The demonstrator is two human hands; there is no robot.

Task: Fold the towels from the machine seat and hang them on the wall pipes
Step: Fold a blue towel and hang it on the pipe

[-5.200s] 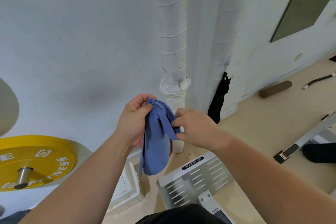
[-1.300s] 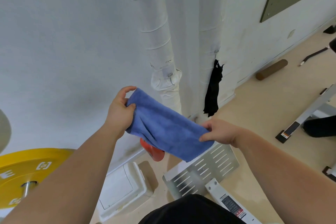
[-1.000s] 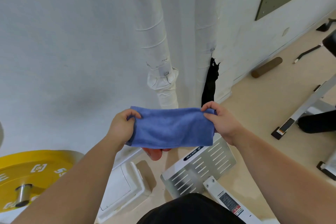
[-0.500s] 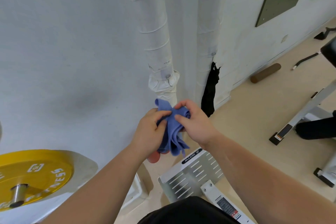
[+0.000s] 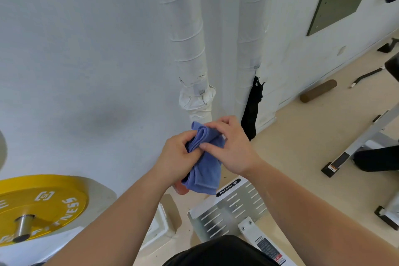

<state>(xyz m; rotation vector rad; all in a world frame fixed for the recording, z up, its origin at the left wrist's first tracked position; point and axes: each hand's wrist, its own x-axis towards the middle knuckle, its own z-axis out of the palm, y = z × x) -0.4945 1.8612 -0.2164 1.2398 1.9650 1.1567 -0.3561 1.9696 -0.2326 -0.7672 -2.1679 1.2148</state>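
- A blue towel [image 5: 205, 170] is held in the air between both hands. It is folded into a narrow bundle, with its looped top edge standing above the fingers and its lower end hanging below the wrists.
- The left hand [image 5: 176, 156] is closed round the towel's left side, with the fingers curled over the cloth and the thumb pressed against it.
- The right hand [image 5: 234, 150] is laid against the towel's right side, and the cloth is pinched between its thumb and curled fingers near the top fold.
- The two hands are kept close together, almost meeting across the towel.
- Two white wrapped pipes are seen running up the wall just beyond the hands. A pipe with a bulging joint [image 5: 190, 49] stands right above the towel's top, and a second pipe [image 5: 250, 28] stands beyond the right hand.
- The towel is held in front of the pipes; whether it touches one cannot be told.
- A black cloth [image 5: 251, 112] is hung beside the second pipe, just beyond the right hand.
- An orange-red object [image 5: 180, 189] is half hidden under the towel's lower end; what it is cannot be told.
- A slotted metal plate [image 5: 231, 207] is seen on the floor [image 5: 291, 147] below the right wrist.
- A yellow weight plate [image 5: 41, 205] is mounted on a metal bar, well to the left of the left forearm.
- A brown roller [image 5: 318, 90] is laid on the floor by the wall, well to the right of the right hand.
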